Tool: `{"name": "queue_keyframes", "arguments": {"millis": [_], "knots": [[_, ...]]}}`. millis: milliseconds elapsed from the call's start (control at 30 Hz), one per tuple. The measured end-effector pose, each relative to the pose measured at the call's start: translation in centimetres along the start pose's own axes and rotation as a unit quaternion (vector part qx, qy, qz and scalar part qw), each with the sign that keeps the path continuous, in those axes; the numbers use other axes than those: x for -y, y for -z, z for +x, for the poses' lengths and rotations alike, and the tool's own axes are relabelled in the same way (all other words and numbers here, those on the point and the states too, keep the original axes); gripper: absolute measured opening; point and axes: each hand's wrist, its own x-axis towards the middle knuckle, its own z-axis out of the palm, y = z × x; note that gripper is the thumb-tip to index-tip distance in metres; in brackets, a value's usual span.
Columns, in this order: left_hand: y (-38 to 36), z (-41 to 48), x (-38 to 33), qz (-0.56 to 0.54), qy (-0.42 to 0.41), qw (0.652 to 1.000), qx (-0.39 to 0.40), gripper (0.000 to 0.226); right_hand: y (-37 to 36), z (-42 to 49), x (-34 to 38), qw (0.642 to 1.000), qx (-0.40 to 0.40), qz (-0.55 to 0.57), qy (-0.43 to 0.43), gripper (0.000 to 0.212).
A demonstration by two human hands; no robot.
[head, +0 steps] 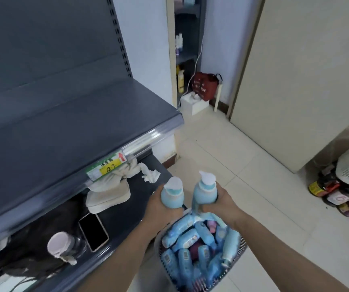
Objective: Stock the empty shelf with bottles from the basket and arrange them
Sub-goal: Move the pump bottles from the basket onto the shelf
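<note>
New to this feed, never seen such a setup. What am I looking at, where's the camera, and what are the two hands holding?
No machine here: one camera sits on a person's head, looking forward and down at their bare arms. The left hand grips the left bottle, the right hand the right bottle, both light blue with white tops, above a basket of similar bottles on the floor. Left of it, the grey upper shelf shows no bottles yet; the lower shelf carries a phone and a pale pouch.
</note>
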Motion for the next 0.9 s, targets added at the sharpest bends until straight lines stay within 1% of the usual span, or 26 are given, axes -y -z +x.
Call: {"name": "queue_keyframes", "arguments": {"millis": [167,233,300,333,400,533,633,733,900], "knots": [[4.3,-4.5,-3.9,-0.062,-0.032,0.996,-0.056,0.048,-2.3,-1.9,6.2,0.996,0.063,0.009,0.069,0.072],[6.5,-6.3,-5.1,-0.090,-0.038,0.991,-0.092,0.049,-4.2,-2.4,8.8,0.992,0.091,0.018,0.090,0.068],[9.1,-8.0,-6.3,-0.110,-0.049,0.984,-0.131,0.044,-6.6,-2.9,11.2,0.986,0.123,0.028,0.106,0.064],[10.3,-8.8,-6.7,-0.115,-0.053,0.982,-0.138,0.044,-7.7,-3.1,12.3,0.983,0.139,0.032,0.112,0.063],[13.1,-10.6,-6.9,-0.116,-0.054,0.980,-0.155,0.054,-10.5,-3.7,14.4,0.976,0.176,0.038,0.124,0.060],[19.1,-14.5,-5.9,-0.127,-0.050,0.963,-0.233,0.057,-17.1,-4.9,17.9,0.957,0.252,0.032,0.140,0.055],[23.8,-17.8,-4.5,-0.115,-0.062,0.950,-0.282,0.051,-22.8,-6.0,19.5,0.945,0.292,0.022,0.147,0.055],[28.3,-21.6,-3.1,-0.110,-0.058,0.935,-0.332,0.047,-28.9,-7.4,20.2,0.931,0.334,0.008,0.149,0.054],[36.4,-27.5,0.9,-0.114,-0.046,0.915,-0.384,0.041,-39.8,-10.3,20.4,0.908,0.392,-0.009,0.152,0.053]]}}
